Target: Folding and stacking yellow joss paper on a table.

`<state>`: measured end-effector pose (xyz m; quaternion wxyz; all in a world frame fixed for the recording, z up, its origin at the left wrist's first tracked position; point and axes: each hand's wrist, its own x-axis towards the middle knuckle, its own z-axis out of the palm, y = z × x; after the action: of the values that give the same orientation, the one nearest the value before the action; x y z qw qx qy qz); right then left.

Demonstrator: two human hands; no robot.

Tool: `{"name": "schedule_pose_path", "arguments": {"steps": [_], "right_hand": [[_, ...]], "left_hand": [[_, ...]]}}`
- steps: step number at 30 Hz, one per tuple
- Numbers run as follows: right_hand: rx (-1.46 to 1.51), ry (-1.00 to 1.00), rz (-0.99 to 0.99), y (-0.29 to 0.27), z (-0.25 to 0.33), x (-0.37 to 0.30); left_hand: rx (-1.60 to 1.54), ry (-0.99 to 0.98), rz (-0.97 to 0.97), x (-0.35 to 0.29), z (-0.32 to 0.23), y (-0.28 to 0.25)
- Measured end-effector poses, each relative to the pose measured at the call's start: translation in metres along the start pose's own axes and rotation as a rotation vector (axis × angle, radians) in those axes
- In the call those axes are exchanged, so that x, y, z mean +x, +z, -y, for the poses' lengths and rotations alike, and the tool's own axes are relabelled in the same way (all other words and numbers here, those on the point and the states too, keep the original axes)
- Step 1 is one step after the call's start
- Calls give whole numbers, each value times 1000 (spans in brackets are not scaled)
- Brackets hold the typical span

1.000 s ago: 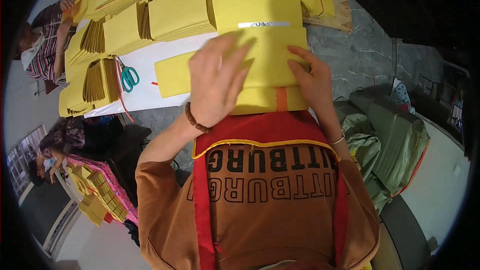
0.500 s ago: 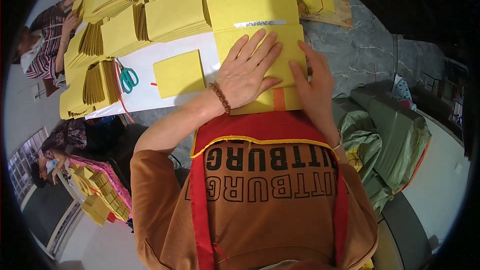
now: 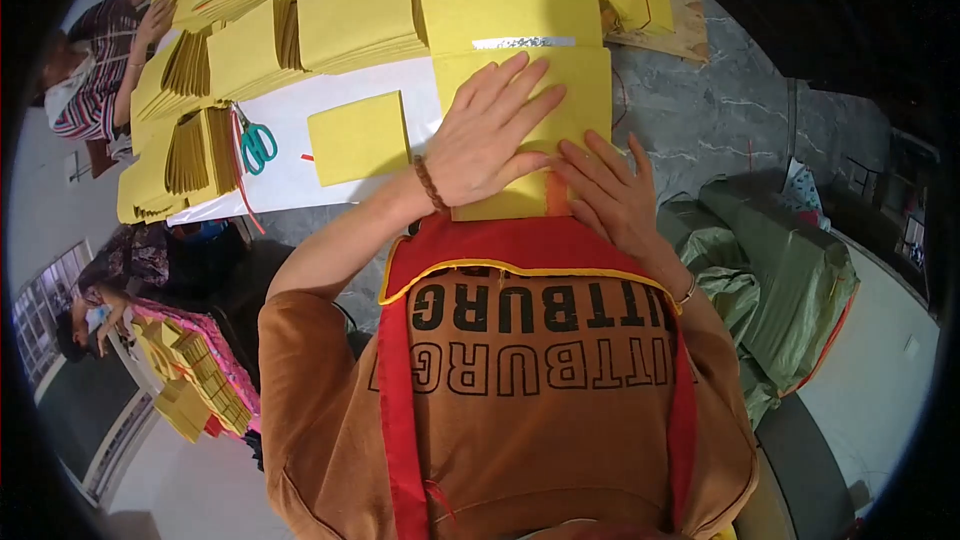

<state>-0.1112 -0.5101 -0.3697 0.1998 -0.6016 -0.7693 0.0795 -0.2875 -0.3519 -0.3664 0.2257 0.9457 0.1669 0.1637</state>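
Note:
A sheet of yellow paper [image 3: 510, 8] lies in front of me at the table's near edge, folded over toward me. A silvery white strip [image 3: 523, 42] runs along the fold line, and an orange strip [image 3: 556, 195] shows near the bottom edge. My left hand [image 3: 495, 130] rests flat on the folded part, fingers stretched out. Beside it, my right hand [image 3: 612, 185] is open, its fingers spread over the paper's near right corner and partly across the orange strip. Whether more sheets lie underneath, I cannot tell.
To the left lie a smaller yellow paper piece [image 3: 360, 140] and green-handled scissors [image 3: 258, 145]. Folded yellow paper stacks [image 3: 358, 20] fill the far left of the white table [image 3: 290, 180]. A co-worker [image 3: 95, 80] handles paper there; green-wrapped bundles [image 3: 790, 270] stand at the right.
My right hand has moved from the paper's right edge toward me and inward, onto the near corner. My left hand remains flat on the paper with little shift.

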Motion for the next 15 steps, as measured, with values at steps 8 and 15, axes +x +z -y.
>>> {"name": "schedule_pose_path", "arguments": {"steps": [8, 15], "right_hand": [[35, 11, -19, -2, 2, 2], [68, 4, -22, -10, -1, 5]], "left_hand": [[140, 54, 225, -23, -2, -16], [274, 131, 143, -15, -13, -22]]}}
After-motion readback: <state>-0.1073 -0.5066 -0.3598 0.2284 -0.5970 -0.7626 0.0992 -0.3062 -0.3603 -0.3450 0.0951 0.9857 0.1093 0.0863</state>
